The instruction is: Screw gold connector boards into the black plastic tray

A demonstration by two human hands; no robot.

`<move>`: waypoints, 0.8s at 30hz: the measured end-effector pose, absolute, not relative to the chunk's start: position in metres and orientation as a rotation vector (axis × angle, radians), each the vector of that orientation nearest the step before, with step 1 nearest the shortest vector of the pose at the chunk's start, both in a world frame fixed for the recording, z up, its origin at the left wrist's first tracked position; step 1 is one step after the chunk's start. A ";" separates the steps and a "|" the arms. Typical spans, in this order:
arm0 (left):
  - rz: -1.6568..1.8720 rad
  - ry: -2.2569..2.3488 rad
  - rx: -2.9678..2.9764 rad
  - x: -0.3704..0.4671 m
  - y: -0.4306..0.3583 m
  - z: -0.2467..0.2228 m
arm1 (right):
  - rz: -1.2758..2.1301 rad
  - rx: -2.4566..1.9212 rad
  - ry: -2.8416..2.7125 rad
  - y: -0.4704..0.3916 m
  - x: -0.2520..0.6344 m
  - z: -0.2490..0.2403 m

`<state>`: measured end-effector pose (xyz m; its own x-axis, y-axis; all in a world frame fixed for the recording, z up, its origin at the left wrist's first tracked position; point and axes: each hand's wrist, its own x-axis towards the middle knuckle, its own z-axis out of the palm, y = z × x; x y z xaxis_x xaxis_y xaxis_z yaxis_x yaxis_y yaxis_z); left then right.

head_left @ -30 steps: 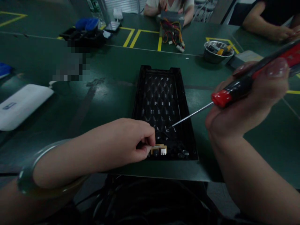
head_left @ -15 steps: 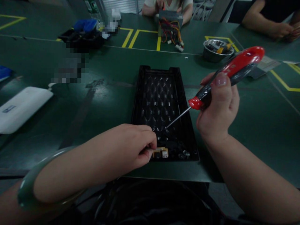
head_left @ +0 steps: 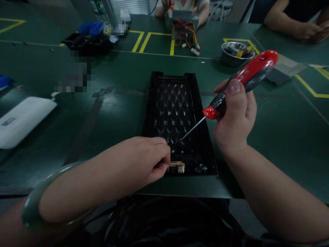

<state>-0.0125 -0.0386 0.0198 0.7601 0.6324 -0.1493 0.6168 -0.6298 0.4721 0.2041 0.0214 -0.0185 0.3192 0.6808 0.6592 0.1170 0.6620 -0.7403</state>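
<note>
- Circuit board (head_left: 181,167) is set at the near end of the black panel (head_left: 204,137), lower middle of the frame, its metal port turned toward the lower edge.
- Its left end is pinched between the thumb and forefinger of the left hand (head_left: 146,157), probably so that it is steadied; the exact contact is hidden by the fingers.
- A screwdriver (head_left: 218,103) is gripped by the right hand (head_left: 235,120), right of centre, fingers curled round the handle and thumb laid along it, likely for control.
- Its shaft is slanted down and left over the panel's inside; whether the tip is touching cannot be told.
- The panel is laid open side up on the green table (head_left: 115,113), apparently so that its inside can be reached from above.
</note>
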 end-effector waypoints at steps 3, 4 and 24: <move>0.060 0.935 2.444 -0.013 -0.038 0.019 | 0.419 -0.815 -1.218 0.021 0.204 -0.019; 0.063 0.933 2.443 -0.012 -0.037 0.019 | 0.422 -0.823 -1.217 0.020 0.204 -0.019; -0.049 0.949 2.340 -0.016 -0.026 0.026 | 0.536 -0.770 -1.181 0.016 0.203 -0.018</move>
<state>-0.0162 -0.0261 0.0261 0.7427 0.6214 -0.2497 0.6437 -0.5598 0.5217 0.2033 0.0161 -0.0181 0.3070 0.7292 0.6116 0.0204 0.6374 -0.7703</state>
